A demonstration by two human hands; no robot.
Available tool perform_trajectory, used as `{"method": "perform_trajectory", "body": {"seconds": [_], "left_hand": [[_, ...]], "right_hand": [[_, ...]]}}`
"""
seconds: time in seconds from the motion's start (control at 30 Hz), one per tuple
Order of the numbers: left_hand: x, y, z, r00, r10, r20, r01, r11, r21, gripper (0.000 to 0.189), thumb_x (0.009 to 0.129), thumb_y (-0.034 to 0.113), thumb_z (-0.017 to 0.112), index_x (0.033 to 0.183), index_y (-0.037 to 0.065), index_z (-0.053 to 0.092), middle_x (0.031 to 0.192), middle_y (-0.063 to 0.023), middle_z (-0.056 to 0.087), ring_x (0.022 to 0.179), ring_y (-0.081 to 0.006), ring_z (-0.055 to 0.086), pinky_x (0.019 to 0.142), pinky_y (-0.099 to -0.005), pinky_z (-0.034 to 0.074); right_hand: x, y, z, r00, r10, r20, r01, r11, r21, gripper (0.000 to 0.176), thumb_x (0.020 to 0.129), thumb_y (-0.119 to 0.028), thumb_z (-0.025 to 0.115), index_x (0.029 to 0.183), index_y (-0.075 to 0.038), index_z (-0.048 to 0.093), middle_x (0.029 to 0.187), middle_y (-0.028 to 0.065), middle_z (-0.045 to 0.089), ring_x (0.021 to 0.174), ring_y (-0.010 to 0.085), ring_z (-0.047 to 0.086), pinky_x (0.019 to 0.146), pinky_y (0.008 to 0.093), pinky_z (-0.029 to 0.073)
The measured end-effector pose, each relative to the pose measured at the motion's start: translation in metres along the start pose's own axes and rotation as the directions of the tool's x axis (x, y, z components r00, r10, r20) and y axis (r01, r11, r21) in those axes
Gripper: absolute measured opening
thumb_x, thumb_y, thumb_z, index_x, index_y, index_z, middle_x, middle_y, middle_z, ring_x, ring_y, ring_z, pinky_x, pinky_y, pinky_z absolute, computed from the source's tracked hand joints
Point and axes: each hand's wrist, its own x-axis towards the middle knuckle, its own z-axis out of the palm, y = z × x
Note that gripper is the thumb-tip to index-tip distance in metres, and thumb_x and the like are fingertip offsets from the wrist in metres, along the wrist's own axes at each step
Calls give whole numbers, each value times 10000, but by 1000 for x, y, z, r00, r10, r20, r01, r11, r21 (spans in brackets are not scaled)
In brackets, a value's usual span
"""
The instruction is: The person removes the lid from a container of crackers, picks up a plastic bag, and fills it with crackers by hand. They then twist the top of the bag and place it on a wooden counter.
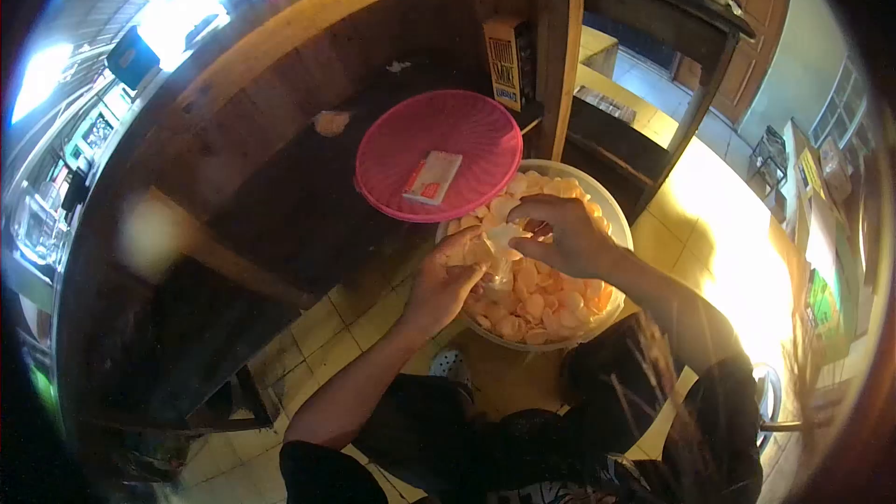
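Note:
A large round tub (616,215) sits in front of me, full of pale orange, disc-shaped crackers (537,303). Above its left side, my left hand (446,285) is closed around a small clear plastic bag (501,273), which seems to have crackers inside. My right hand (567,235) is over the middle of the tub, thumb and fingers pinched at a pale cracker (504,239) by the bag's mouth. The fingers partly hide both the bag and the cracker.
A pink lid (392,145) with a small white-and-red packet (433,177) on it rests at the dark table's edge (271,205). Behind it stands a "Liquid Smoke" box (507,63) beside a wooden post (566,56). Tiled floor (322,331) lies below.

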Motion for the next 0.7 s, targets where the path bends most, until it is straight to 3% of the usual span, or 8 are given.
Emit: {"method": "perform_trajectory", "body": {"seconds": [0.07,0.2,0.27,0.43,0.5,0.6,0.67,0.7], "left_hand": [[3,0,5,999,53,11,-52,993,-105,479,941,79,539,1383,-12,380,994,-108,670,825,-132,665,732,-250,524],[3,1,6,992,107,-70,-117,982,-146,509,950,134,563,1396,-8,366,1034,-97,657,825,-126,661,705,-249,526],[5,2,2,998,44,-47,-48,994,-102,531,940,198,605,1386,2,395,1031,-90,649,818,-122,657,689,-251,529],[10,8,0,990,37,-133,-52,992,-112,450,931,117,604,1348,24,461,943,-59,652,762,-86,636,641,-221,510],[13,4,-1,984,46,-173,-67,991,-112,426,928,107,607,1327,22,487,937,-61,652,743,-80,633,630,-219,505],[19,-4,-3,992,59,-108,-73,989,-129,378,921,84,605,1285,15,530,924,-51,651,728,-78,626,610,-214,495],[23,-3,-1,983,103,-150,-115,991,-72,352,940,169,601,1249,5,556,1041,-96,659,761,-86,634,603,-212,495],[25,-4,-1,984,99,-146,-111,991,-73,352,940,169,601,1249,5,556,1041,-96,659,761,-86,634,603,-212,495]], "right_hand": [[1,-6,8,996,-25,-83,33,994,107,271,761,-61,714,1010,-21,618,918,148,613,753,281,644,678,361,543],[6,-3,19,997,-69,37,69,998,1,273,782,-76,711,1031,-24,612,1039,180,592,794,297,649,718,362,547],[7,1,21,994,-95,56,95,995,1,273,788,-82,710,1037,-30,611,1077,193,580,806,304,650,725,363,547],[10,0,16,979,-198,55,199,980,-19,343,803,-74,695,1125,-65,578,1135,205,568,954,336,618,757,390,536],[10,-2,16,980,-184,78,182,983,40,370,799,-57,691,1145,-73,561,1135,192,573,974,337,610,774,395,530],[10,2,17,982,-153,107,145,986,80,404,790,-28,684,1162,-79,536,1116,170,585,984,337,603,799,404,516],[10,3,16,985,-131,114,124,990,61,408,786,-15,681,1159,-77,528,1096,161,593,975,335,605,807,409,509],[10,2,16,991,-39,128,28,996,83,377,791,-4,669,1134,-70,528,1078,165,598,978,332,606,811,413,503]]}}
